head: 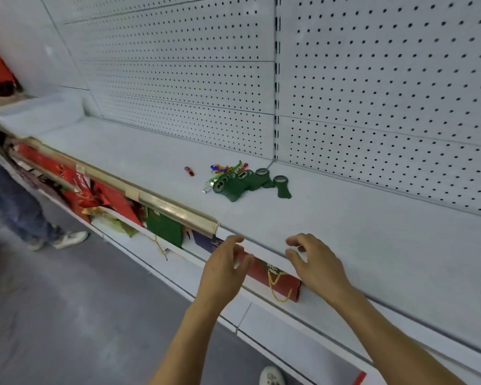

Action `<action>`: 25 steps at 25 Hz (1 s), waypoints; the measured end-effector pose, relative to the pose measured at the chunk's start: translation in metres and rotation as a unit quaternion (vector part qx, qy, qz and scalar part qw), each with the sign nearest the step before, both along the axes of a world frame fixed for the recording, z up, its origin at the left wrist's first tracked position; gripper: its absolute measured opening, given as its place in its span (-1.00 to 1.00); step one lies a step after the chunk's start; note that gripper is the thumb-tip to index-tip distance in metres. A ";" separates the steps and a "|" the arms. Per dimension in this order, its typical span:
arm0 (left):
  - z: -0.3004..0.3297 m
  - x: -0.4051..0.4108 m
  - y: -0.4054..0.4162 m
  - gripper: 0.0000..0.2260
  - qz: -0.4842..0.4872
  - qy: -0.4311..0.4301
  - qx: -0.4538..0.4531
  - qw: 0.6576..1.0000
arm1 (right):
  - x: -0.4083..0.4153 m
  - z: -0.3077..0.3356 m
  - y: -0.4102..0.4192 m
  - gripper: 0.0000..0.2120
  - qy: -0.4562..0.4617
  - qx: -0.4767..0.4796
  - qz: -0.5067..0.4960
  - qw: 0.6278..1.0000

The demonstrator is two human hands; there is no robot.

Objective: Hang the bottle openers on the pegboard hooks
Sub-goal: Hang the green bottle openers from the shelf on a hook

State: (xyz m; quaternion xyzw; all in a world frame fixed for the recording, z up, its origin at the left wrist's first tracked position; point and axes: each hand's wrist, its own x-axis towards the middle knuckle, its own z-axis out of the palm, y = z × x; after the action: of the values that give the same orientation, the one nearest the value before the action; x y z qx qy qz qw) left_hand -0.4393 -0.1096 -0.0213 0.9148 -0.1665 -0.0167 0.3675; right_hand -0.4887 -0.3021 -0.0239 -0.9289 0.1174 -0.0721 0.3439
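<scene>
Head: green bottle openers [243, 183] heaped, axes mixed, on shelf [345, 218].

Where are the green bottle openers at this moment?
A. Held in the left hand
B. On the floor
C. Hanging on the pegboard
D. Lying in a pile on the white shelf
D: the green bottle openers lie in a pile on the white shelf, below the pegboard, and both the left hand and the right hand hold nothing.
</scene>
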 end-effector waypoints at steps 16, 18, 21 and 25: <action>-0.021 0.287 -0.012 -0.36 0.049 0.046 0.215 0.974 | 0.292 -0.021 0.046 -0.81 -0.011 -0.073 0.037 0.997; -0.024 0.300 -0.006 -0.38 0.013 0.058 0.217 0.974 | 0.302 -0.022 0.050 -0.80 0.017 -0.118 0.027 0.993; -0.025 0.314 0.006 -0.40 -0.026 0.091 0.166 0.982 | 0.308 -0.021 0.060 -0.73 0.055 -0.176 0.008 0.983; -0.025 0.320 0.017 -0.48 -0.025 0.138 0.095 0.986 | 0.308 -0.019 0.072 -0.66 0.098 -0.252 -0.019 0.963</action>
State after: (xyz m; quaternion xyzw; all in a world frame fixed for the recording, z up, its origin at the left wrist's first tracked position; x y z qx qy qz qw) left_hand -0.1189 -0.0923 -0.0465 0.9302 -0.1347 -0.1675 0.2974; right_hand -0.1802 -0.2301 -0.0426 -0.9856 0.1460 -0.0144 0.0845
